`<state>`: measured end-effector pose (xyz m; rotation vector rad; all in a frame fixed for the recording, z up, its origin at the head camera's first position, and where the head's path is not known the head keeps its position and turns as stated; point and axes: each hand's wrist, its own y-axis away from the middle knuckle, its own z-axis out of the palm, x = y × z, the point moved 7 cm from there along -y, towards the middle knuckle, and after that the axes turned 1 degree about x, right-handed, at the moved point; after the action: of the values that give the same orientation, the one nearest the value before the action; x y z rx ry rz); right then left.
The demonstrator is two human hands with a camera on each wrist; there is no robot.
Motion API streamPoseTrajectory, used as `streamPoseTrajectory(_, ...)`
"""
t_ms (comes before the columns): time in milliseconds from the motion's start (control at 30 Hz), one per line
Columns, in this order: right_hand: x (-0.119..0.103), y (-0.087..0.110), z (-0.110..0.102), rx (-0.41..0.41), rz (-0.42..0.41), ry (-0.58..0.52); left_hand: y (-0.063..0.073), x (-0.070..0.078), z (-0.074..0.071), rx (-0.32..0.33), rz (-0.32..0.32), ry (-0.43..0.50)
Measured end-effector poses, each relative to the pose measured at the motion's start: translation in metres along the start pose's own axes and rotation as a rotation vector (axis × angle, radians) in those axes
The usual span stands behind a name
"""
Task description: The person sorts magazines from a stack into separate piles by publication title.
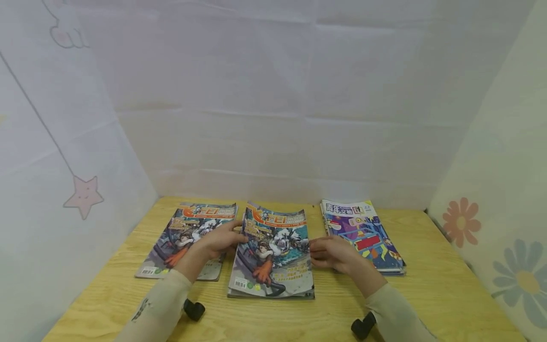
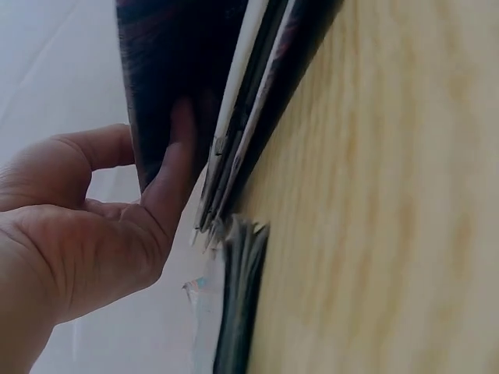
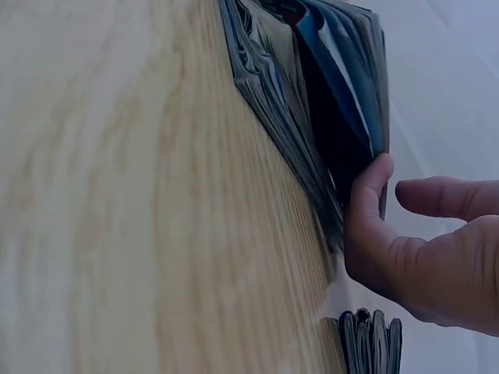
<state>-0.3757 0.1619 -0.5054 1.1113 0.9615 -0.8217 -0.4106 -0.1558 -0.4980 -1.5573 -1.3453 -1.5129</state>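
A magazine (image 1: 278, 247) with an orange title and a cartoon fighter on its cover lies at the middle of the table, on top of others. My left hand (image 1: 220, 239) holds its left edge. In the left wrist view, fingers (image 2: 175, 171) reach under its raised dark side, with the thumb on the outer side. My right hand (image 1: 335, 254) is at the opposite edge. The right wrist view shows curled fingers (image 3: 366, 210) under the lifted layers (image 3: 343, 78) and the thumb by the outer face. Below these layers, the lower magazines (image 3: 288, 148) rest on the wood.
A magazine (image 1: 179, 247) with the same cover lies to the left. On the right is a stack of magazines (image 1: 363, 237) with a purple and blue cover. White sheets (image 1: 273, 104) enclose the wooden table (image 1: 256, 323). Black wrist devices (image 1: 194, 310) hang by the sleeves.
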Motion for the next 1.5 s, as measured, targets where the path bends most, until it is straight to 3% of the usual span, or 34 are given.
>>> streamPoseTrajectory(300,-0.006,-0.011,0.01,0.0,-0.015,0.051,0.008,-0.015,-0.007,-0.003,-0.033,0.219)
streamPoseTrajectory(500,-0.013,-0.017,0.018,0.022,-0.006,0.07,0.01,-0.019,-0.022,-0.022,-0.012,0.272)
streamPoseTrajectory(600,-0.02,-0.019,0.028,0.007,-0.017,0.061,0.012,-0.017,-0.033,-0.025,0.01,0.246)
streamPoseTrajectory(867,-0.034,-0.028,0.058,-0.055,-0.067,0.089,0.022,-0.014,-0.07,0.049,0.033,0.129)
streamPoseTrajectory(1167,-0.032,-0.042,0.099,-0.088,-0.092,0.108,0.036,-0.013,-0.115,0.111,-0.017,0.032)
streamPoseTrajectory(1433,-0.03,-0.064,0.142,-0.093,-0.083,0.141,0.041,-0.021,-0.16,0.143,-0.008,0.079)
streamPoseTrajectory(1500,-0.03,-0.071,0.157,-0.093,-0.083,0.142,0.047,-0.027,-0.174,0.164,-0.014,0.038)
